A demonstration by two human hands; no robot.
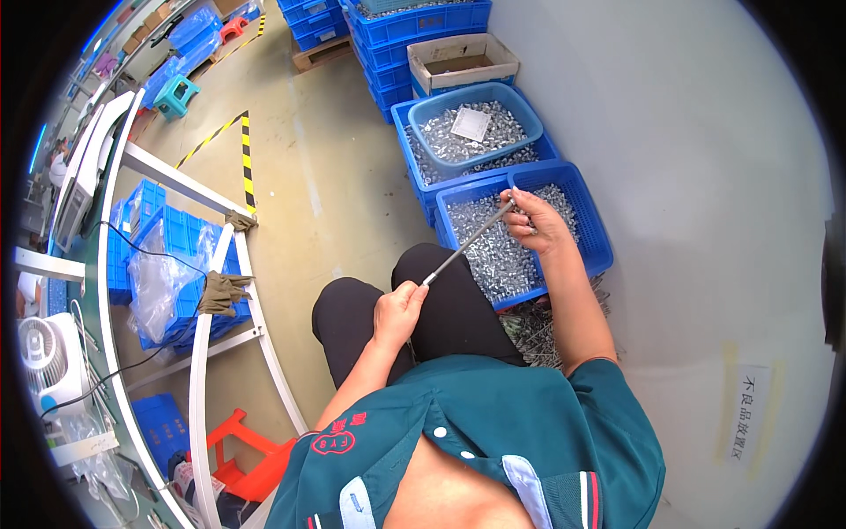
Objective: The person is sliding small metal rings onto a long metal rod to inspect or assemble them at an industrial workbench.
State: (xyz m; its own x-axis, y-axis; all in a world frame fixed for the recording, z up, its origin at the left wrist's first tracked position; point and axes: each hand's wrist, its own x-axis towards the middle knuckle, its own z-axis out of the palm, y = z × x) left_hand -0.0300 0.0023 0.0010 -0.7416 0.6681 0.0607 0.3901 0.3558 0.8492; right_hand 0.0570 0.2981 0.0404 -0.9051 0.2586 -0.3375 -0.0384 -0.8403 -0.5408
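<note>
A thin grey metal rod (469, 242) slants up to the right across my lap. My left hand (399, 315) is closed round its lower end, where a lighter silver tip pokes out by the thumb. At the upper end my right hand (540, 224) pinches the rod between thumb and fingers, the other fingers curled. Whether it also holds a small part there I cannot make out. Below that hand stands a blue crate (601, 236) of small silver metal parts (499, 263). More long thin rods (539, 333) lie in a heap under my right forearm.
Behind the near crate, a light-blue basket (428, 132) of similar parts, with a white card (471, 124), sits on another crate. A cardboard box (502, 46) and stacked blue crates (374, 53) stand farther back. White wall (679, 176) at right; workbench frame (201, 370) and red stool (251, 458) at left.
</note>
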